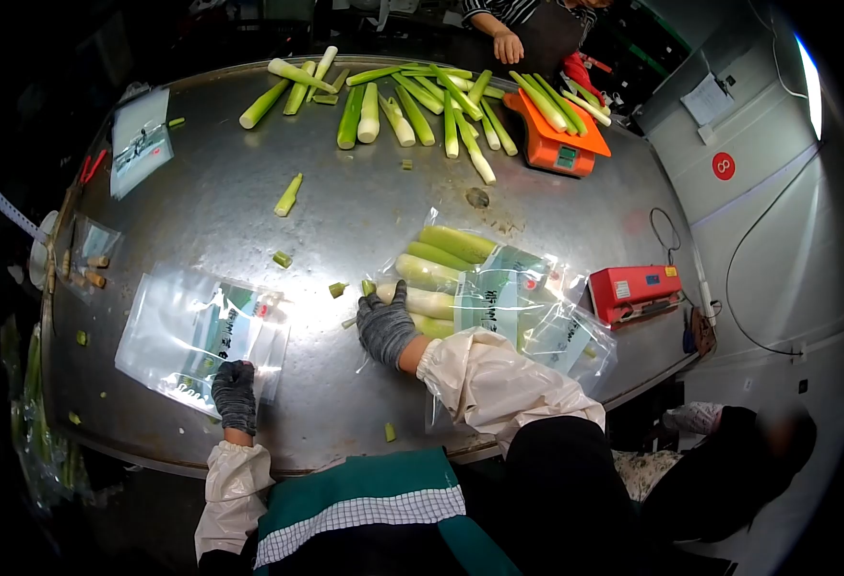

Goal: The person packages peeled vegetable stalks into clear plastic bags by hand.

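Observation:
My left hand (235, 396), in a grey glove, is at the lower right edge of a stack of clear printed bags (177, 331), its fingers closed on that edge. Farther right, my right hand (386, 324), gloved too, lies at the left end of the bagged green-white stalks (431, 274), beside a short green piece (368, 287). Its fingers are bent and partly spread, touching the bag's end. Printed clear bags (503, 298) cover the stalks' right part.
Loose stalks (369, 115) lie along the table's far edge, next to an orange scale (558, 144) bearing more stalks. A red device (635, 293) stands at the right. Across the table is a co-worker's hand (508, 47). More bags (142, 144) lie far left.

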Motion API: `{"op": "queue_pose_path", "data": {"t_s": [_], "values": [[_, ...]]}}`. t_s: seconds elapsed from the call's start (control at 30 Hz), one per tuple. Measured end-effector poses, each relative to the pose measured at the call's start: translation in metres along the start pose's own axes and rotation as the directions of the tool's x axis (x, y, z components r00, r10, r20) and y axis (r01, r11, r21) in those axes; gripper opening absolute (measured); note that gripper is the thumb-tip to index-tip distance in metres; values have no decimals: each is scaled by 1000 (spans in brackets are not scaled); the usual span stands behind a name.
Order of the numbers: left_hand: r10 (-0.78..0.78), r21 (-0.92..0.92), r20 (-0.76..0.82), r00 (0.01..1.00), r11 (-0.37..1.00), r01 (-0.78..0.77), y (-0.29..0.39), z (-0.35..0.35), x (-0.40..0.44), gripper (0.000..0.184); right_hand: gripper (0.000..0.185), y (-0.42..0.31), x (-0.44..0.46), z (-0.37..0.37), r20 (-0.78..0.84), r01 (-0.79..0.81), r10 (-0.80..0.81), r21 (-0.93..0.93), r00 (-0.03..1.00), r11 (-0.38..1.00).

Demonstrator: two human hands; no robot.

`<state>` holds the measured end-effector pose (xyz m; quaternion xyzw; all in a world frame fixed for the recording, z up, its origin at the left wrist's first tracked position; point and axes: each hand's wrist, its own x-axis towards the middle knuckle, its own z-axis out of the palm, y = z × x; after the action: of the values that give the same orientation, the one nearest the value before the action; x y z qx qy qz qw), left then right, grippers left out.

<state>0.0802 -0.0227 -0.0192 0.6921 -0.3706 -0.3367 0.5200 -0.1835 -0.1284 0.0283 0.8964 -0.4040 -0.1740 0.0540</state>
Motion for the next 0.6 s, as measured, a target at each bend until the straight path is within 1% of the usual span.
{"op": "queue_pose_path", "data": {"t_s": [0.03, 0.07, 0.1, 0.13, 0.17, 0.23, 0.27, 0.33, 0.37, 0.4, 0.43, 0.5, 0.53, 0.57, 0.6], "values": [[-4, -3, -31, 1000, 1000, 4, 2, 2, -1, 9, 30, 0, -2, -3, -20, 4, -4, -8, 1000, 1000], [-1, -7, -26, 1000, 1000, 0, 4, 5, -2, 9, 30, 2, -2, -5, 3, 5, -6, 71, 1000, 997], [133, 203, -81, 988, 972, -114, 8, 4, -4, 9, 29, 2, 0, -9, 27, 11, -15, 154, 1000, 988], [273, 405, -101, 957, 889, -211, 12, 5, -6, 9, 30, 2, -2, -19, 42, 16, -25, 185, 999, 983], [275, 402, -90, 957, 889, -218, 20, 8, -9, 9, 32, 5, -1, -31, 115, 21, -56, 284, 992, 959], [331, 548, -17, 943, 792, -268, 34, 6, -15, 7, 35, 5, -2, -37, 79, 42, -66, 273, 995, 961], [333, 550, -14, 943, 790, -271, 27, 5, -13, 7, 35, 4, -3, -41, 78, 40, -64, 276, 995, 960], [122, 386, 50, 991, 913, -131, 5, -2, -8, 8, 36, -1, -3, -55, 79, 50, -76, 291, 994, 956], [125, 389, 56, 991, 911, -137, 11, -2, -7, 8, 36, -9, -3, -70, 71, 70, -118, 480, 990, 875], [2, 193, 61, 998, 981, -14, 18, -5, -7, 8, 37, -14, -3, -80, 72, 63, -121, 539, 990, 840], [-114, -8, 96, 989, 993, 115, 23, -5, -6, 8, 38, -17, -2, -84, 73, 51, -117, 597, 990, 800], [-102, -18, 89, 991, 994, 104, 22, -8, -2, 8, 42, -40, 6, -77, 21, 31, -67, 724, 998, 689], [-93, -29, 75, 993, 995, 96, 21, -10, 0, 8, 49, -51, 12, -75, 7, 45, -74, 741, 997, 670], [-87, -26, 77, 993, 996, 89, 21, -12, 3, 8, 55, -64, 26, -73, 9, 55, -109, 820, 994, 570], [-118, -43, 87, 989, 992, 122, 21, -15, 3, 7, 58, -68, 35, -66, 121, -16, -176, 864, 977, 504]]}}
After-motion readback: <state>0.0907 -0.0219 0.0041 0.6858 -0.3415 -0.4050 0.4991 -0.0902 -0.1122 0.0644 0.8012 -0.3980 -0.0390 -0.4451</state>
